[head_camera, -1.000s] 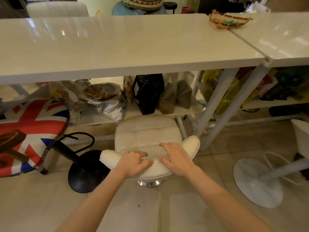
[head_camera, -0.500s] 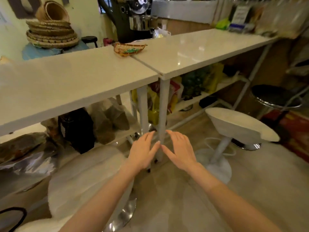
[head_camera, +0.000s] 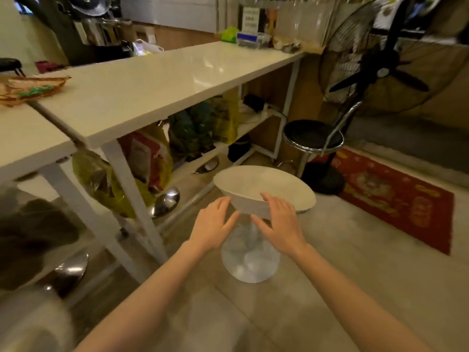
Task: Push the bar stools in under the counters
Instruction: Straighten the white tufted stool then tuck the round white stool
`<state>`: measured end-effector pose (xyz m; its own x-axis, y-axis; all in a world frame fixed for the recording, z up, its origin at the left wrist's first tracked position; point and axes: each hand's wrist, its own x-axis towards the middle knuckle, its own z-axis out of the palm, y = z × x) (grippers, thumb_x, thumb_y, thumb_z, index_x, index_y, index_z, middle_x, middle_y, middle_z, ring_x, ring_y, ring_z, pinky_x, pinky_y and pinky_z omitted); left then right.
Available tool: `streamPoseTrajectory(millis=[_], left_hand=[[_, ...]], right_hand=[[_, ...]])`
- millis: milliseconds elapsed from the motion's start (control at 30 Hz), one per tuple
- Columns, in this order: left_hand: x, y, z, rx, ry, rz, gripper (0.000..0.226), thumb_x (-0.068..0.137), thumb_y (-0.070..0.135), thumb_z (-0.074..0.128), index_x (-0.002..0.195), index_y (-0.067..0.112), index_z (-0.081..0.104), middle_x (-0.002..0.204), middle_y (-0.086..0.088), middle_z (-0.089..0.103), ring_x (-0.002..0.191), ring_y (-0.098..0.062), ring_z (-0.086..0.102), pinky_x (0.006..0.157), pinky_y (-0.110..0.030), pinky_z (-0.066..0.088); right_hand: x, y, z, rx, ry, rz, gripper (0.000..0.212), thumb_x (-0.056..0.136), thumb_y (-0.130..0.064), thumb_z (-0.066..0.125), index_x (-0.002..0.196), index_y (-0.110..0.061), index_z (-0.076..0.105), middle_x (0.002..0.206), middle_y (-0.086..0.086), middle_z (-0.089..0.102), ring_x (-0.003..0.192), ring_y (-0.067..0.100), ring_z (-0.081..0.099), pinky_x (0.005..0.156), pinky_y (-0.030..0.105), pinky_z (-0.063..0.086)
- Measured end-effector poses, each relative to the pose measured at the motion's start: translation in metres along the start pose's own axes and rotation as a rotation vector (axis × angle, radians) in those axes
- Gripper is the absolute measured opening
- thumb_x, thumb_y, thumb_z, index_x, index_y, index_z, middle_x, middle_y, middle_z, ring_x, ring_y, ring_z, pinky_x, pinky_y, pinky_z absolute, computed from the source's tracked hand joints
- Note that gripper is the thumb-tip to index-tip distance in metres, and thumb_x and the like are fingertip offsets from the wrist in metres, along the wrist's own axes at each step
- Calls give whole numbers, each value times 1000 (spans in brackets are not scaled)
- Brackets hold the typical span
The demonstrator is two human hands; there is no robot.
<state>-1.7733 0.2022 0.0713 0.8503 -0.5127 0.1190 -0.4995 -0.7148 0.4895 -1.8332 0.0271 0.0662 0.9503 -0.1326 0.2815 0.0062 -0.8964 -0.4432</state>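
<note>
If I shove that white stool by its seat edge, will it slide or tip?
The white stool probably slides: its wide round base sits flat on smooth floor tile. The seat overhangs a thin post, so a high push may rock it. Both hands are open.

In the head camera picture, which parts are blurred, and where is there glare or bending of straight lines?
Head view: the near left corner is smeared by motion blur, where a padded white stool is barely readable; the white stool by both hands is soft but legible. Glare sits on the counter top and on the chrome stool base. The wide-angle lens bends the counter edge and legs.
</note>
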Motion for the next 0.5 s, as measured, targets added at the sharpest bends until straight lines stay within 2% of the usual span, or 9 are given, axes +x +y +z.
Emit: streamPoseTrajectory(millis=[167, 300, 400, 500], left_hand=[[62, 25, 43, 17, -73, 50, 55, 97, 47, 35, 143, 18, 31, 149, -6, 37, 134, -23, 36, 108, -39, 29], [106, 29, 77, 34, -86, 76, 60, 93, 55, 34, 138, 16, 40, 142, -6, 45, 115, -25, 54, 102, -39, 34], [135, 25, 104, 46, -56, 90, 74, 83, 64, 23, 131, 14, 49, 135, -7, 53, 121, -25, 50, 100, -39, 36], [158, 24, 127, 36, -49, 80, 83, 79, 73, 21, 124, 12, 55, 127, -7, 58, 120, -24, 51, 98, -39, 38]], right_hand=[[19, 78, -3, -17, -7, 94, 78, 79, -66, 28, 135, -14, 43, 130, 8, 55, 119, 24, 47, 100, 36, 31], [43, 128, 3, 7, -42, 130, 76, 80, -64, 30, 134, -13, 44, 127, 9, 57, 117, 26, 49, 98, 37, 33], [66, 162, 17, 16, -104, 123, 74, 80, -62, 30, 132, -12, 46, 124, 10, 59, 115, 27, 50, 97, 38, 33], [89, 197, 31, 16, -192, 103, 73, 81, -61, 26, 131, -12, 47, 127, 8, 58, 117, 25, 49, 98, 37, 31]])
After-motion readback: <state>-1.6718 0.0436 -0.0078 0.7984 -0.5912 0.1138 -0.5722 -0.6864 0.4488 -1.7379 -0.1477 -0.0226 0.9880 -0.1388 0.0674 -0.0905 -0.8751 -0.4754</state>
